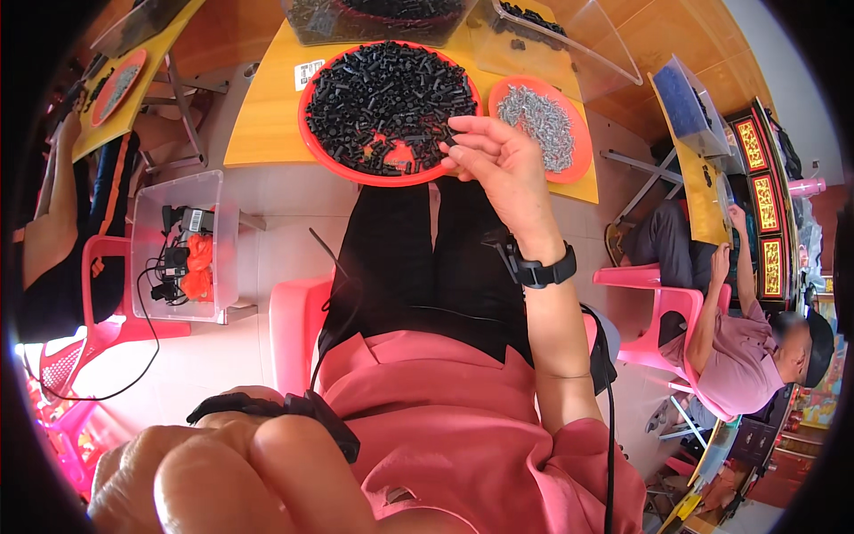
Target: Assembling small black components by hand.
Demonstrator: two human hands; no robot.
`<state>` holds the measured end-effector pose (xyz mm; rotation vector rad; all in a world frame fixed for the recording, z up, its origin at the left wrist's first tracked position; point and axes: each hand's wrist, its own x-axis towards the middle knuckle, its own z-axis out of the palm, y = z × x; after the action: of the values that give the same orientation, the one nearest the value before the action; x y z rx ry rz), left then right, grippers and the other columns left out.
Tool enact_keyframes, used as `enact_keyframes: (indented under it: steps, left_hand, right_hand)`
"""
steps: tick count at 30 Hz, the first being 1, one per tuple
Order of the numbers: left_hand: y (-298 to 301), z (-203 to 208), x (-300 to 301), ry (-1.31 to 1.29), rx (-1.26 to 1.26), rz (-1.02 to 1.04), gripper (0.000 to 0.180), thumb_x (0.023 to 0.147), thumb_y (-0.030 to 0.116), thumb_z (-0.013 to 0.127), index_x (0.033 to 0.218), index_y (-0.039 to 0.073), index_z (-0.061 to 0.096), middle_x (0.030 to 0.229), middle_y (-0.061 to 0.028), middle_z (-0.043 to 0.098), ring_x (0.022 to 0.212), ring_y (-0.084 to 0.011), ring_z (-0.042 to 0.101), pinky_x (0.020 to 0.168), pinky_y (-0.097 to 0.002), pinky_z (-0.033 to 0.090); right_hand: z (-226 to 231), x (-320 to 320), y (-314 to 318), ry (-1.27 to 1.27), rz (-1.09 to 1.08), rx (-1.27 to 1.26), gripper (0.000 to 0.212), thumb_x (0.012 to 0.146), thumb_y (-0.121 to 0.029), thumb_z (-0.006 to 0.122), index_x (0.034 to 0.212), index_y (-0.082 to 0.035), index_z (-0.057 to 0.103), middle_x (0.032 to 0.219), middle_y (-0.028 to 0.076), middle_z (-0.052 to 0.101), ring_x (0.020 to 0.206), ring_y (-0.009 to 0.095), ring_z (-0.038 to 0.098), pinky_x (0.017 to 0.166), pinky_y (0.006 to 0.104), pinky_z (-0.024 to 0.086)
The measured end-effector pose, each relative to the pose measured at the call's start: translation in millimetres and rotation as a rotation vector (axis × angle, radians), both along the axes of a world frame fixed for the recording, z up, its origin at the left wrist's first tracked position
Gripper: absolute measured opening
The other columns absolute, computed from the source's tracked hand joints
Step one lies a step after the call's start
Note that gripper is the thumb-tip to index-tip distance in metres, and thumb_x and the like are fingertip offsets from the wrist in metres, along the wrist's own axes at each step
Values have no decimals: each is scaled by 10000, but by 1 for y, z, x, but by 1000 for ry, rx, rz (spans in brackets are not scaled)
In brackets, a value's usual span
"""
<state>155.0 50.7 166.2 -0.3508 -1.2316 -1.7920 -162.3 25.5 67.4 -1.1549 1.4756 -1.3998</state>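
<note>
My right hand (503,165) is at the right front rim of a round red tray (313,147), its thumb and forefinger pinched on a small black plastic piece (449,141). Heaped in that tray are many small black plastic parts (387,98), with a bit of red bottom showing near the front. Beside it, to the right of my hand, small silver screw-like pieces (541,125) lie on an orange-red plate (576,160). My left hand (231,476) is raised very close to the camera, large and blurred, with curled fingers; what they hold, if anything, is hidden.
Clear plastic bins (374,28) of black parts stand behind the tray on the yellow table (258,125). At left, a clear box (142,258) holds cables and orange bags beside a pink chair (107,303). A seated person (738,356) works at right; another person's arm (53,214) shows left.
</note>
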Motion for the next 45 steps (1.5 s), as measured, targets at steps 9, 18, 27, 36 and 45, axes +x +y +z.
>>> enact_keyframes:
  steps: [9, 18, 27, 36, 45]
  left_hand:
    - [-46, -53, -89, -333, 231, 447, 185, 916, 56, 551, 1091, 6, 588, 1056, -67, 588, 973, -122, 562, 901, -246, 419]
    - [-43, -131, -123, -611, 455, 443, 211, 939, 90, 573, 1129, 32, 644, 1026, -28, 665, 894, -84, 591, 841, -218, 453]
    - [-73, -169, -106, -495, 767, 432, 230, 976, 201, 533, 1139, 53, 597, 1039, -63, 674, 856, -98, 631, 728, -208, 474]
    - [-74, -172, -106, -466, 846, 361, 261, 986, 213, 515, 1180, 49, 575, 1063, -64, 663, 871, -96, 630, 752, -216, 488]
    - [-74, -173, -106, -466, 829, 351, 265, 986, 193, 514, 1203, 50, 569, 1076, -50, 657, 897, -84, 623, 775, -206, 482]
  right_hand:
    - [11, 16, 19, -100, 112, 29, 414, 874, -15, 621, 1268, -23, 494, 932, 83, 694, 786, 105, 666, 624, 188, 460]
    - [7, 40, 15, -165, 268, 102, 493, 862, 24, 630, 1305, 1, 416, 856, 80, 689, 763, 107, 649, 733, 227, 505]
    - [-14, 33, -29, 610, 76, 35, 147, 831, -162, 675, 841, -16, 684, 746, 121, 681, 704, 223, 669, 614, 358, 507]
    - [-24, 41, -55, 1157, 160, 15, 91, 769, -139, 676, 768, -50, 695, 752, 149, 649, 756, 340, 643, 660, 446, 500]
    - [-24, 32, -55, 1224, 219, -2, 85, 787, -113, 641, 803, -51, 696, 803, 133, 631, 799, 333, 629, 685, 440, 490]
